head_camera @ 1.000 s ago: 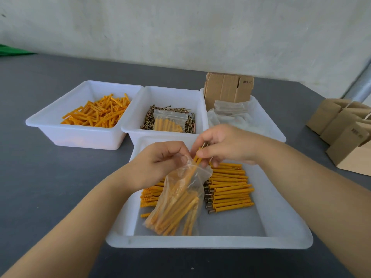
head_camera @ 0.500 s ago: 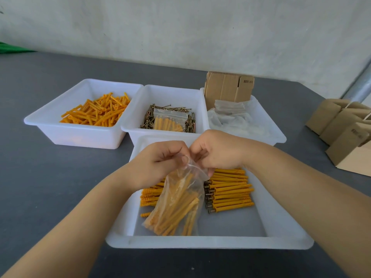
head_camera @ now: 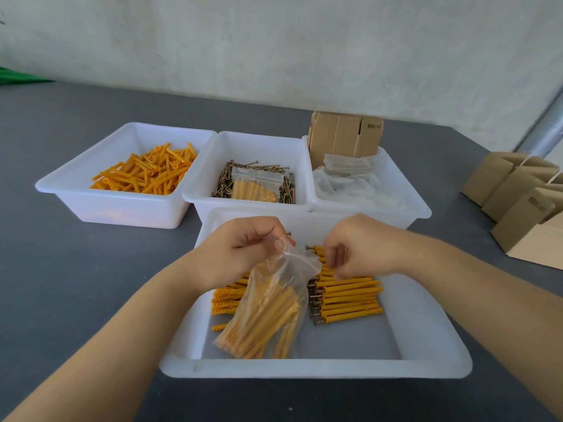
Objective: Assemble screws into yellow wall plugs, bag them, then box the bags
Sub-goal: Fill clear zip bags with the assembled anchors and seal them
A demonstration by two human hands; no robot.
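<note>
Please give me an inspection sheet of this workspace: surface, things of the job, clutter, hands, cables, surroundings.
Surface: grey table.
Job's things: front tray with assembled plugs; clear bag partly filled; plug tray; screw tray with a filled bag on the screws; tray of empty bags; flat cartons.
Clutter: nothing seen.
Hands: left hand pinches the bag's mouth; right hand curled above the assembled plugs, hold unclear.
Cables: nothing seen.
Surroundings: pale wall; cardboard boxes at right.
</note>
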